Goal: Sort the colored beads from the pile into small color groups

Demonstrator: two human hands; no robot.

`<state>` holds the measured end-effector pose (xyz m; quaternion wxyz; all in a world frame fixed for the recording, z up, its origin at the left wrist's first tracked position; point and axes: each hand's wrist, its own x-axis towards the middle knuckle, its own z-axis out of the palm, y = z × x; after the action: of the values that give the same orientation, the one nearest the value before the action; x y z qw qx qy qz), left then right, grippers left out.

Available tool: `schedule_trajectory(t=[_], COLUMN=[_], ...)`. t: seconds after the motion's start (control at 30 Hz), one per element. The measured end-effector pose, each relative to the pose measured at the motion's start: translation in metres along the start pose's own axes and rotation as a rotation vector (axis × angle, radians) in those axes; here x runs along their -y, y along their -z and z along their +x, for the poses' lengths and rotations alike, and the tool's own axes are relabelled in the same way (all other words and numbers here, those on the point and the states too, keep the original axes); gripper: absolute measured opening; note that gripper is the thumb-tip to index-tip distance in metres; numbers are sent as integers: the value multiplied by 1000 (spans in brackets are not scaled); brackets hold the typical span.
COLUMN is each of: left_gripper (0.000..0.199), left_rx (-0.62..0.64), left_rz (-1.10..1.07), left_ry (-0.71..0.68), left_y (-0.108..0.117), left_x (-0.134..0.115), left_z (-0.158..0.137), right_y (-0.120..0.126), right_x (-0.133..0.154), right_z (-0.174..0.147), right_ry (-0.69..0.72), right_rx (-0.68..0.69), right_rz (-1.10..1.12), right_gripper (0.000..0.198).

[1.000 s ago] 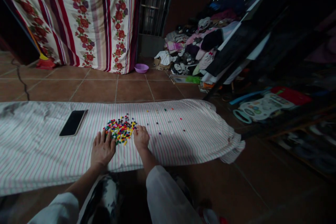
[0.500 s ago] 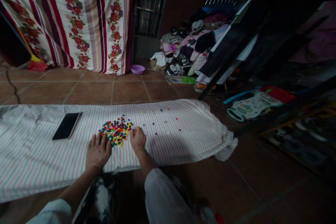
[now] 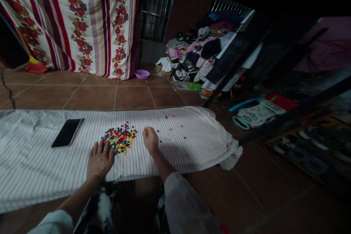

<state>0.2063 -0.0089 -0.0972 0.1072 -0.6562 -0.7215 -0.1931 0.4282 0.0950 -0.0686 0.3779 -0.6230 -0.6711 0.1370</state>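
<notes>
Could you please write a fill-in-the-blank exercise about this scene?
The left hand lies palm ____ at the edge of the pile of coloured pieces.
The smartphone lies to the ____ of this pile.
The cloth beneath it is patterned with ____.
The basin on the floor is ____.
Missing words: down; left; stripes; purple.

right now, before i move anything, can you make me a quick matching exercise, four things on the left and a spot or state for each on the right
1. phone
2. bowl
3. left hand
4. right hand

A. purple, on the floor
B. curled, right of the pile of small pieces
C. dark screen up, on the striped cloth
D. spread, at the pile's near left edge

Pairs: 1-C, 2-A, 3-D, 4-B
</notes>
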Motion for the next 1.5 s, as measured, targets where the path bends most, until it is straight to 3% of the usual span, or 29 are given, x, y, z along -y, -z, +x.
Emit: schedule_trajectory(t=[0.17, 0.3, 0.87, 1.17, 1.5], left_gripper=[56, 56, 55, 55, 55], left_rx=[-1, -9, 18, 13, 23], left_rz=[3, 25, 23, 11, 4], left_ry=[13, 27, 11, 13, 45], left_y=[-2, -2, 2, 0, 1], left_x=[0, -1, -2, -1, -2], left_z=[0, 0, 1, 0, 2], right_y=[34, 44, 29, 28, 26], right_x=[-30, -50, -76, -80, -73], right_z=[29, 40, 37, 39, 42], right_ry=[-68, -119, -90, -21, -57], right_rx=[10, 21, 207, 166, 164], right_rz=[-110, -160, -287, -231, -272], right_gripper=[24, 26, 29, 18, 24])
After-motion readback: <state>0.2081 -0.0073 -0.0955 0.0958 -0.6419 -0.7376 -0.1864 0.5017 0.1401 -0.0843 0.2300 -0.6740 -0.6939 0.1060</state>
